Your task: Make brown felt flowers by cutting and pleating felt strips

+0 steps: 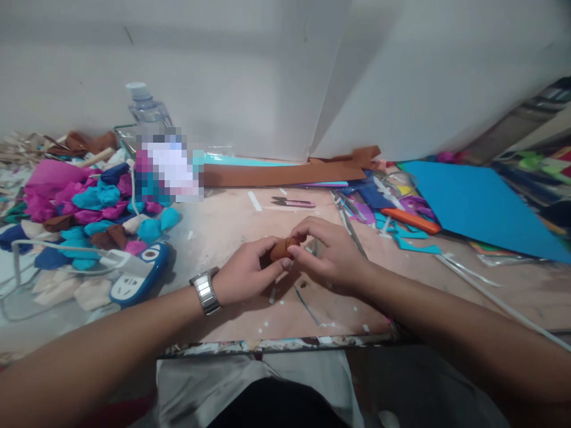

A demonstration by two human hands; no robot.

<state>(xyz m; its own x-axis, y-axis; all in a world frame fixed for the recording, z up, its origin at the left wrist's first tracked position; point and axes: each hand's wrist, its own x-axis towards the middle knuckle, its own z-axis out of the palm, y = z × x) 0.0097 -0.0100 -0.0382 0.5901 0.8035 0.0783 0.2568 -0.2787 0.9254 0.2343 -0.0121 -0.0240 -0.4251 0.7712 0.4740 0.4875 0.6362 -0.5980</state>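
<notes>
Between both hands, just above the tabletop, is a small roll of brown paper [281,248]. My left hand [250,270], with a metal watch [207,291] on its wrist, is closed around the roll's left side, thumb along the front. The fingertips of my right hand [328,249] pinch the roll's right end. Some of those fingers hide part of the roll. Beyond the hands lies a pair of pink-handled thread snips [294,203], apart from both. Small paper scraps are scattered on the table [232,220].
Crumpled paper pieces [96,196] in several colours heap at left, beside a blue-and-white power strip [140,273]. A plastic bottle [147,107] stands behind. A long brown paper strip [281,174] lies along the back. At right are an orange utility knife [410,220] and blue sheet [486,205].
</notes>
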